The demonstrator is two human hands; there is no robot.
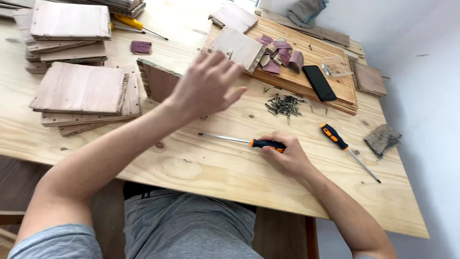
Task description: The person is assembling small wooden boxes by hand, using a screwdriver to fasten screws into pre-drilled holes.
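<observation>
My left hand (206,86) hovers over the plywood table (201,163), fingers spread, holding nothing. It sits in front of an upright wooden panel (155,79) and just short of a small square wooden piece (238,48). My right hand (283,152) rests on the table, closed around the black and orange handle of a screwdriver (242,141) whose shaft points left. A pile of dark screws (284,104) lies just beyond that hand.
Stacks of wooden panels (81,91) fill the left side. A second screwdriver (347,149), a grey sanding block (382,139), a black phone (319,82) on a board with sandpaper scraps (280,55), and a clear plastic box (337,67) lie to the right.
</observation>
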